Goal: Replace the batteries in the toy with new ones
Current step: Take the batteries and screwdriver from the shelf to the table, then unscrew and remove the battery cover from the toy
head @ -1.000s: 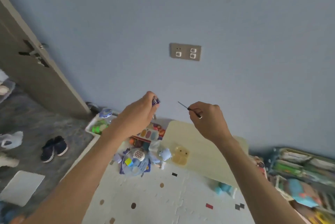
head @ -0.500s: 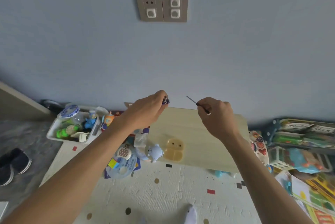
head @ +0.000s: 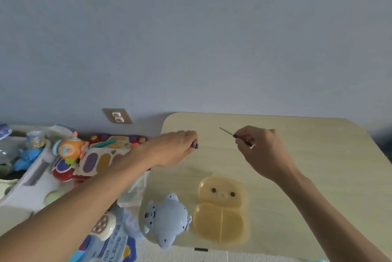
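Head view had tipped down since half a second before: the table [head: 307, 155] filled the frame, and the blue toy [head: 167, 219] lay at its near edge beside a yellow tray [head: 221, 221]. Left hand [head: 171, 149] pinched a small battery [head: 195, 145]; right hand [head: 265, 151] pinched a thin screwdriver [head: 235, 136]. Bare tabletop lay beneath both. Battery markings were too blurred to read.
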